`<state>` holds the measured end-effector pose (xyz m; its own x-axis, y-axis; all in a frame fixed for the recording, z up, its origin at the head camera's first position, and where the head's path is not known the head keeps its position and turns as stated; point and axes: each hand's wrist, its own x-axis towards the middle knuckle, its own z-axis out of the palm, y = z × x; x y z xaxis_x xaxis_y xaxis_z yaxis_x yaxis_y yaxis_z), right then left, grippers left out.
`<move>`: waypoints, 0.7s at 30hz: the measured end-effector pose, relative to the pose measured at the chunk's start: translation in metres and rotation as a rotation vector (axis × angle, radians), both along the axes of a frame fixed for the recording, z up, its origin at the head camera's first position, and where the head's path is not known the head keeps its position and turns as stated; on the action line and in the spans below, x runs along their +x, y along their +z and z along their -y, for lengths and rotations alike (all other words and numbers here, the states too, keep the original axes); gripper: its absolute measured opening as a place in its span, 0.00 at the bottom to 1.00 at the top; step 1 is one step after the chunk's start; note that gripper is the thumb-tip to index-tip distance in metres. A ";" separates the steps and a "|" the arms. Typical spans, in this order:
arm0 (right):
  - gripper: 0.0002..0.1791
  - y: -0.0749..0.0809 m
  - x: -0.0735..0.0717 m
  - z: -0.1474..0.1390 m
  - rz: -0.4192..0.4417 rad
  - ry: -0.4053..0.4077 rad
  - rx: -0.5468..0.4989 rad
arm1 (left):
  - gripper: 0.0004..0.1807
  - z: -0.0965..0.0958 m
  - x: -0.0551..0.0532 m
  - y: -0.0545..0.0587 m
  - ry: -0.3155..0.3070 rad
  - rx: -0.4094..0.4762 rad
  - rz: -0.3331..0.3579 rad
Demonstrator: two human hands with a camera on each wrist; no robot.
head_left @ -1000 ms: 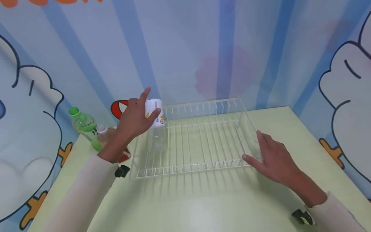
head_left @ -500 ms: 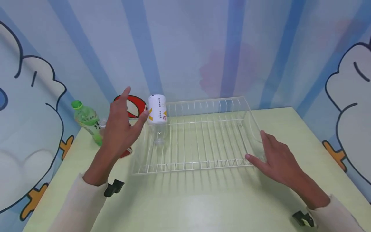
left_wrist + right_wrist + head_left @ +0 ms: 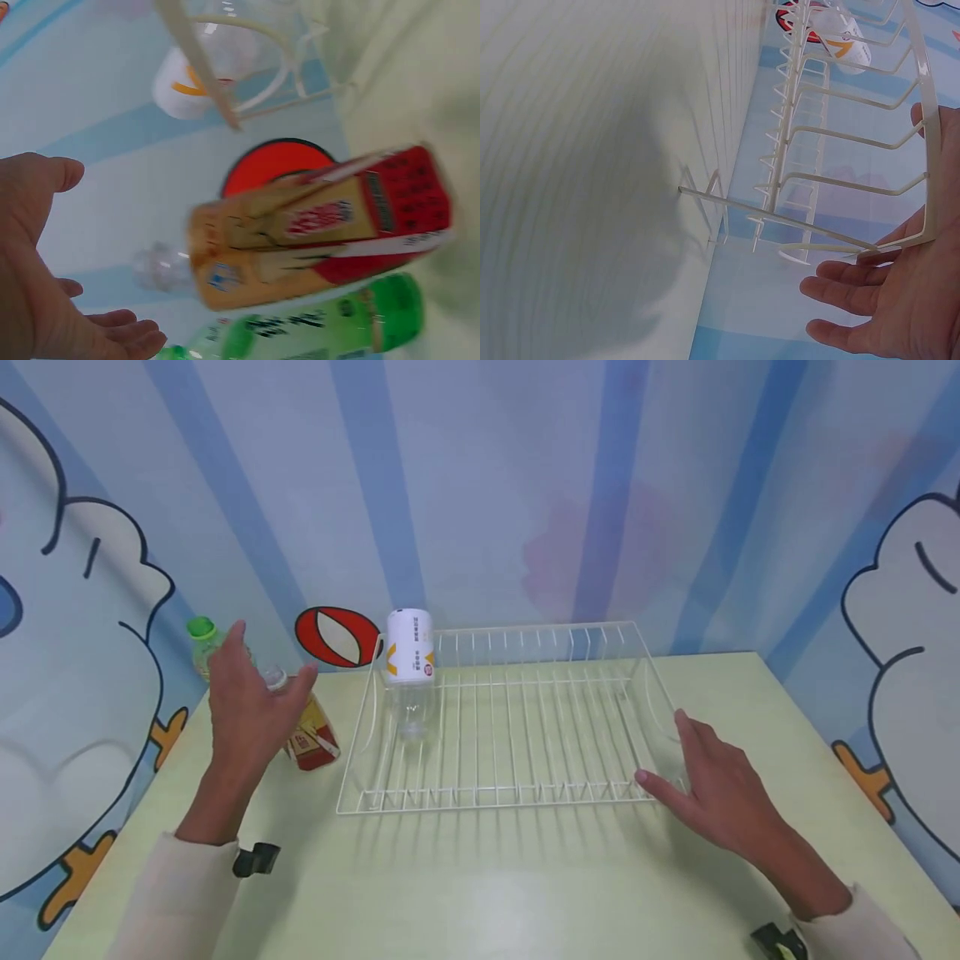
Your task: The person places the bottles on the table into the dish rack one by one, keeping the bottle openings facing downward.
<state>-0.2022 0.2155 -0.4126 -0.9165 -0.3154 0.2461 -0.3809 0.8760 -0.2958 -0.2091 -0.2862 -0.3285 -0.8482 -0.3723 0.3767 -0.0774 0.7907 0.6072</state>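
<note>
My left hand (image 3: 251, 710) hovers at the left with spread, relaxed fingers and holds nothing. Close to it stand a red and tan carton (image 3: 322, 225), a green-capped bottle (image 3: 397, 311) and a bottle with a clear cap (image 3: 275, 678), partly hidden by that hand in the head view. A white wire dish rack (image 3: 922, 75) occupies the middle of the table. At its back left corner sits a bottle (image 3: 410, 647), white above and clear below, with yellow marks. My right hand (image 3: 720, 785) rests against the rack's front right corner, its fingers extended and thumb over the rail.
The pale green table (image 3: 480, 885) ends at a blue striped backdrop (image 3: 487, 485) right behind the rack. Cartoon clouds and a red and white shape (image 3: 337, 637) are printed on it.
My left hand has let go of the white and clear bottle and moved left and down towards the carton and bottles. That bottle stays in the rack. My right hand keeps its place.
</note>
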 end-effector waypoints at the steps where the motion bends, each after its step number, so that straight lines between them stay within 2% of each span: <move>1: 0.54 0.000 0.000 0.000 -0.004 0.000 0.000 | 0.52 0.003 -0.001 -0.006 0.006 0.018 0.003; 6: 0.54 0.000 -0.002 -0.003 -0.008 0.001 -0.002 | 0.55 0.013 -0.005 -0.035 0.024 0.131 0.015; 10: 0.54 0.001 -0.002 -0.005 -0.012 -0.003 -0.011 | 0.56 0.013 -0.008 -0.057 0.026 0.190 -0.005; 16: 0.53 0.000 -0.002 -0.005 0.006 -0.008 -0.027 | 0.58 0.014 -0.011 -0.085 -0.005 0.243 -0.036; 21: 0.53 -0.004 -0.002 -0.003 0.019 0.007 -0.037 | 0.59 0.019 -0.012 -0.105 0.008 0.293 -0.029</move>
